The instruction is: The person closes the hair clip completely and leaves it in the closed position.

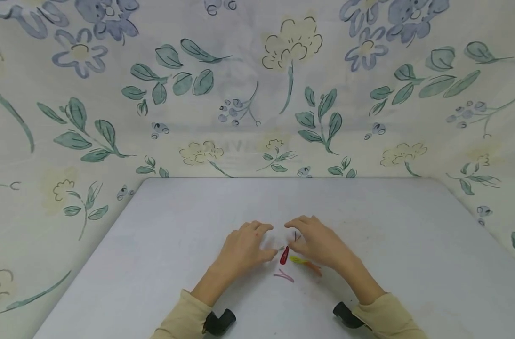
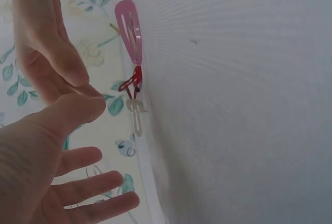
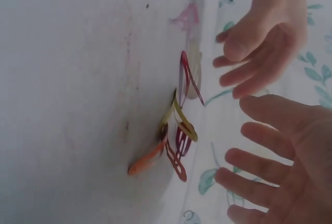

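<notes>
Several snap hair clips lie on the white table between my hands. A red hair clip (image 1: 285,255) is in the middle, a yellow hair clip (image 1: 298,259) and an orange hair clip (image 1: 313,269) to its right. Nearest me lies a pink hair clip (image 2: 128,31), its halves spread apart. A cream hair clip (image 2: 137,115) sits by the left thumb, and a dark purple hair clip (image 3: 182,140) is partly behind the right hand. My left hand (image 1: 242,247) and right hand (image 1: 321,242) hover on either side, fingers relaxed and apart, holding nothing.
The white table (image 1: 189,202) stretches out on all sides of the clips. Behind it hangs a flowered cloth (image 1: 240,94), also along both sides. Black wrist cameras sit at both sleeve cuffs, the left camera (image 1: 220,322) close to the tabletop.
</notes>
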{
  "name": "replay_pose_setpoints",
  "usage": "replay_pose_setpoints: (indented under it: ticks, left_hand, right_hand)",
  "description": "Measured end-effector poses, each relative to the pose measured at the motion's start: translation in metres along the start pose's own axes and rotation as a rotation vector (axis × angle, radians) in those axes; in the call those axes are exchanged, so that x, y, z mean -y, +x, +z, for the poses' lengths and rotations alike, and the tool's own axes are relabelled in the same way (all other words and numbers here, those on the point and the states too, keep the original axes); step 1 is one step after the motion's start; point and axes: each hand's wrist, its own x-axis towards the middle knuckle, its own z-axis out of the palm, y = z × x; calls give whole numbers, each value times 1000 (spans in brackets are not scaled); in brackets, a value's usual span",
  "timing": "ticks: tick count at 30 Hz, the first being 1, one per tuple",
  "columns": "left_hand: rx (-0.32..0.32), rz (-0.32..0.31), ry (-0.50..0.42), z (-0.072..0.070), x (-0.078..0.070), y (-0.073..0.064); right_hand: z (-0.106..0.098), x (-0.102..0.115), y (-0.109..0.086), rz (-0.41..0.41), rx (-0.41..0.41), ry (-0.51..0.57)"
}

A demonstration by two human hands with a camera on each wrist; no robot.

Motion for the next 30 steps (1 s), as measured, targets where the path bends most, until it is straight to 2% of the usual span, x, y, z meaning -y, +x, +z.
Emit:
replay_pose_setpoints:
  ticks: [5,12,23,30]
  left_hand:
    - [64,-28,-13,1,-1,-2]
    - [99,-36,-10,3,-1,-2]
    - [83,-8,12,5,-2,-4]
    - [87,16,49,6,-3,-5]
  right_hand:
    - [5,6,1,12,24,27]
    - [13,11,6,47,62,53]
    - [24,16,8,21,79,33]
    - [26,17,9,-10,126,29]
